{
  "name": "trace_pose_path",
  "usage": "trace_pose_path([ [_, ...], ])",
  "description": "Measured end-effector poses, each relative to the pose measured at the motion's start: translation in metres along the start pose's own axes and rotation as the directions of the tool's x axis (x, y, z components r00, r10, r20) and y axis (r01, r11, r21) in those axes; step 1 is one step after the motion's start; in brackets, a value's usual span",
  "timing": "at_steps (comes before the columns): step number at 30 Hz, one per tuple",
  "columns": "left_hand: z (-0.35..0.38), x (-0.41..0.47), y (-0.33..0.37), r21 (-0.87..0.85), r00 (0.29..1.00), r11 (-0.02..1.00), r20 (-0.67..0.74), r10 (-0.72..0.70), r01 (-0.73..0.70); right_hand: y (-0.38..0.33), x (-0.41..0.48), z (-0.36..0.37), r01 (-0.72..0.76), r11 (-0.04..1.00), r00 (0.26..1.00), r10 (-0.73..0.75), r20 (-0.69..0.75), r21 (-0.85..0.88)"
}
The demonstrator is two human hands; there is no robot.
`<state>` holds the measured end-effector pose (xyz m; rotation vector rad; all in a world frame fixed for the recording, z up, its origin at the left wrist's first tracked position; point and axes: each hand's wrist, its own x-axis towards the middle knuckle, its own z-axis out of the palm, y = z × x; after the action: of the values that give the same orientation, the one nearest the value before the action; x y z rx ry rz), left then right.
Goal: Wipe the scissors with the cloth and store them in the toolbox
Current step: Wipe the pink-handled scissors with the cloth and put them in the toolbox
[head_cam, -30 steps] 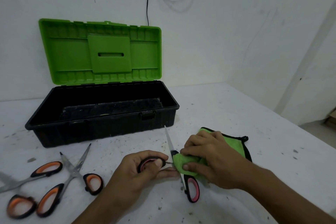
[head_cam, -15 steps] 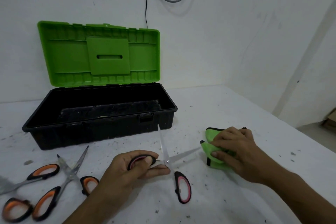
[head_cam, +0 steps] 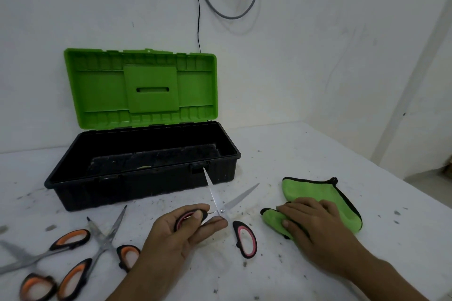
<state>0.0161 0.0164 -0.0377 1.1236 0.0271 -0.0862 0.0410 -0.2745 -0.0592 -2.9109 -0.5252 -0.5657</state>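
Scissors (head_cam: 221, 208), pink-handled, lower centre, blades splayed; left hand (head_cam: 176, 232) grips one handle loop. One blade's long axis points up-right toward cloth (head_cam: 318, 190), near but apart. Right hand (head_cam: 315, 225) lies on cloth; pinching or pressing, cannot tell. Toolbox (head_cam: 146, 186) open just behind.

The left hand (head_cam: 181, 234) curled round one handle loop of the pink-handled scissors (head_cam: 222, 211), so only a sliver of pink and black showed between thumb and fingers. The right hand (head_cam: 315, 230) lay on the cloth (head_cam: 318, 190) and hid its near middle. Left of the left hand, one pair of orange-handled scissors (head_cam: 105, 243) had a loop partly behind that wrist. The farther pair (head_cam: 36, 258) was blurred, its blades cut off by the left edge. Beyond the left hand, a yellowish speck (head_cam: 144, 167) on the floor of the toolbox (head_cam: 146, 188) was too small to tell. Both forearms ran off the bottom edge.
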Motion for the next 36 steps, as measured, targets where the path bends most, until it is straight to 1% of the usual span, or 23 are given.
trace_pose_path([
  [3, 0.001, -0.001, -0.001, 0.004, 1.000, 1.000, -0.018, 0.003, -0.003, -0.007, 0.002, -0.006, -0.018, 0.999, 0.994, 0.014, 0.109, 0.038],
  [6, 0.005, -0.005, 0.000, -0.018, 0.999, 1.000, -0.044, 0.015, -0.015, -0.012, 0.003, -0.010, -0.013, 1.000, 0.988, 0.009, 0.155, 0.022],
  [7, 0.007, -0.007, 0.001, -0.030, 0.998, 0.999, -0.055, 0.022, -0.024, -0.015, 0.001, -0.012, -0.025, 0.999, 0.992, 0.021, 0.127, 0.027],
  [8, 0.010, -0.009, 0.002, -0.050, 0.997, 0.998, -0.066, 0.028, -0.031, -0.021, 0.000, -0.015, -0.031, 0.998, 0.998, 0.028, 0.053, 0.059],
  [9, 0.013, -0.011, 0.003, -0.076, 0.996, 0.997, -0.080, 0.027, -0.033, -0.030, -0.001, -0.019, -0.061, 0.986, 0.998, 0.065, -0.026, 0.153],
  [10, 0.016, -0.013, 0.005, -0.099, 0.996, 0.994, -0.090, 0.029, -0.037, -0.042, -0.001, -0.029, -0.114, 0.934, 0.989, 0.140, -0.054, 0.338],
  [11, 0.020, -0.015, 0.009, -0.115, 0.995, 0.993, -0.094, 0.031, -0.042, -0.054, 0.001, -0.039, -0.180, 0.806, 0.975, 0.223, -0.008, 0.564],
  [12, 0.022, -0.016, 0.012, -0.118, 0.995, 0.992, -0.097, 0.034, -0.045, -0.068, 0.003, -0.048, -0.255, 0.606, 0.958, 0.266, 0.110, 0.753],
  [13, 0.025, -0.017, 0.016, -0.112, 0.994, 0.992, -0.100, 0.039, -0.050, -0.080, 0.008, -0.059, -0.326, 0.414, 0.936, 0.266, 0.229, 0.850],
  [14, 0.027, -0.017, 0.020, -0.099, 0.993, 0.994, -0.104, 0.046, -0.056, -0.089, 0.012, -0.068, -0.358, 0.339, 0.928, 0.229, 0.292, 0.870],
  [15, 0.030, -0.018, 0.025, -0.082, 0.993, 0.995, -0.108, 0.056, -0.065, -0.096, 0.016, -0.075, -0.359, 0.351, 0.932, 0.189, 0.310, 0.865],
  [16, 0.032, -0.019, 0.028, -0.060, 0.990, 0.995, -0.117, 0.073, -0.080, -0.103, 0.019, -0.079, -0.332, 0.409, 0.943, 0.169, 0.287, 0.850],
  [18, 0.036, -0.021, 0.036, 0.011, 0.984, 0.993, -0.135, 0.118, -0.117, -0.115, 0.027, -0.082, -0.247, 0.525, 0.969, 0.156, 0.194, 0.815],
  [19, 0.038, -0.023, 0.041, 0.051, 0.980, 0.989, -0.134, 0.145, -0.139, -0.121, 0.031, -0.082, -0.218, 0.523, 0.975, 0.156, 0.159, 0.824],
  [21, 0.042, -0.024, 0.056, 0.132, 0.970, 0.972, -0.115, 0.212, -0.197, -0.134, 0.042, -0.086, -0.180, 0.444, 0.978, 0.180, 0.109, 0.878],
  [24, 0.039, -0.023, 0.077, 0.266, 0.936, 0.921, -0.133, 0.327, -0.285, -0.152, 0.061, -0.091, -0.143, 0.258, 0.962, 0.263, 0.073, 0.955],
  [25, 0.036, -0.024, 0.082, 0.307, 0.925, 0.901, -0.128, 0.358, -0.306, -0.156, 0.065, -0.092, -0.139, 0.220, 0.955, 0.288, 0.072, 0.966],
  [26, 0.033, -0.026, 0.088, 0.343, 0.916, 0.882, -0.119, 0.382, -0.323, -0.160, 0.069, -0.091, -0.135, 0.211, 0.953, 0.294, 0.069, 0.968],
  [27, 0.030, -0.027, 0.092, 0.375, 0.908, 0.862, -0.108, 0.404, -0.339, -0.165, 0.073, -0.091, -0.131, 0.218, 0.956, 0.286, 0.065, 0.967],
  [30, 0.022, -0.028, 0.098, 0.469, 0.882, 0.797, -0.075, 0.465, -0.380, -0.181, 0.082, -0.089, -0.119, 0.282, 0.974, 0.220, 0.056, 0.952],
  [32, 0.015, -0.025, 0.099, 0.496, 0.863, 0.772, -0.083, 0.498, -0.398, -0.189, 0.090, -0.088, -0.104, 0.317, 0.976, 0.217, 0.035, 0.943],
  [34, 0.009, -0.021, 0.101, 0.495, 0.852, 0.763, -0.081, 0.518, -0.416, -0.194, 0.097, -0.085, -0.078, 0.400, 0.983, 0.186, 0.003, 0.913],
  [36, 0.003, -0.018, 0.106, 0.478, 0.856, 0.766, -0.055, 0.514, -0.429, -0.201, 0.104, -0.084, -0.053, 0.474, 0.991, 0.134, -0.013, 0.879],
])
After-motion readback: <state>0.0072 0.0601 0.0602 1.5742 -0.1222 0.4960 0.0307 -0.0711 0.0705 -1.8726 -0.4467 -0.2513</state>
